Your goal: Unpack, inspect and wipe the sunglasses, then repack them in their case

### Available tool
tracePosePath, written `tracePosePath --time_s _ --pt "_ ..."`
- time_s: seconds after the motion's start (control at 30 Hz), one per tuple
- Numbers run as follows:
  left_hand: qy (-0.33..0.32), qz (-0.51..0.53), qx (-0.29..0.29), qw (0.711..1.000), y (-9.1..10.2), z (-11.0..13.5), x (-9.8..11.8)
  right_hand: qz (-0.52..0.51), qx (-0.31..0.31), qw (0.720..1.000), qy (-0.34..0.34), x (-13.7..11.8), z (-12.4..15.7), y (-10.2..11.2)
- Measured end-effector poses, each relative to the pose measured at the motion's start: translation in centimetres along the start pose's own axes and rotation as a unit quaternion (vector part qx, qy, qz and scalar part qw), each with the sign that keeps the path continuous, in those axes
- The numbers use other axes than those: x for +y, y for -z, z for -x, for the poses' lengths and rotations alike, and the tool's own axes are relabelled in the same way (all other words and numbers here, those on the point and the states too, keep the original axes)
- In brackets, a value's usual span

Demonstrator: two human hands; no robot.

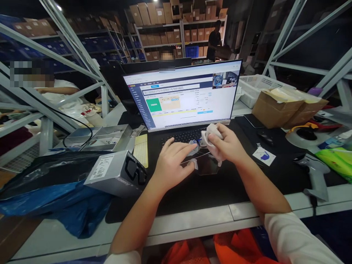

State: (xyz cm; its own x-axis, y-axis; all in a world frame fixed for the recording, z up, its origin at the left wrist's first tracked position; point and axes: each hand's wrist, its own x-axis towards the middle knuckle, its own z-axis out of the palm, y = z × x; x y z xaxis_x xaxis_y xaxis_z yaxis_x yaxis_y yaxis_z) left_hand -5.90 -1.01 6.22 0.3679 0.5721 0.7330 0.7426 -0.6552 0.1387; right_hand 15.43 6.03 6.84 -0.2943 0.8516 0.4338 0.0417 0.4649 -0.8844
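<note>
My right hand (229,143) is closed around a crumpled white wad (213,137) that looks like soft paper or cloth, held just above the keyboard. Close to it, the thumb and index finger of my left hand (172,165) pinch the edge of a thin see-through piece (207,165) with small white tabs; its exact kind cannot be made out. A fine pale line runs between the two hands. To the left of my left hand, a grey box (115,174) printed with dark sunglasses and bearing a white label lies tilted on blue and black plastic bags (71,205).
Behind my hands stands a lit monitor (181,99), with a keyboard (176,136) below. A yellow pad (141,148) and metal trays (110,137) lie left. Rightward are a card (264,156), mouse (265,138), barcode scanner (313,174), tape roll (301,134) and cardboard boxes (277,108).
</note>
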Motion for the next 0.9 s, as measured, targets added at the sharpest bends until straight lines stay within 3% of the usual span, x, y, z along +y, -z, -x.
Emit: tracePosePath --time_s 0.17,0.47,0.63,0.73,0.9 --pt "-0.014 0.018 -0.028 0.999 -0.2 0.1 0.2 -0.070 -0.061 0.995 -0.044 0.0 -0.2 -0.1" --pt "-0.029 0.015 -0.031 0.999 -0.6 0.2 0.0 0.100 -0.042 0.994 0.000 -1.3 0.5 0.1" --pt "-0.053 0.006 0.002 0.999 -0.9 0.4 -0.2 0.123 -0.081 0.989 0.025 -1.6 1.2 -0.1" --pt "-0.064 0.005 0.007 0.998 -1.0 0.4 -0.4 0.151 -0.089 0.981 0.079 -1.2 1.2 0.1" --pt "-0.065 0.008 0.016 0.998 -1.0 0.4 -0.4 0.212 -0.060 0.943 0.248 -0.7 0.9 -0.1"
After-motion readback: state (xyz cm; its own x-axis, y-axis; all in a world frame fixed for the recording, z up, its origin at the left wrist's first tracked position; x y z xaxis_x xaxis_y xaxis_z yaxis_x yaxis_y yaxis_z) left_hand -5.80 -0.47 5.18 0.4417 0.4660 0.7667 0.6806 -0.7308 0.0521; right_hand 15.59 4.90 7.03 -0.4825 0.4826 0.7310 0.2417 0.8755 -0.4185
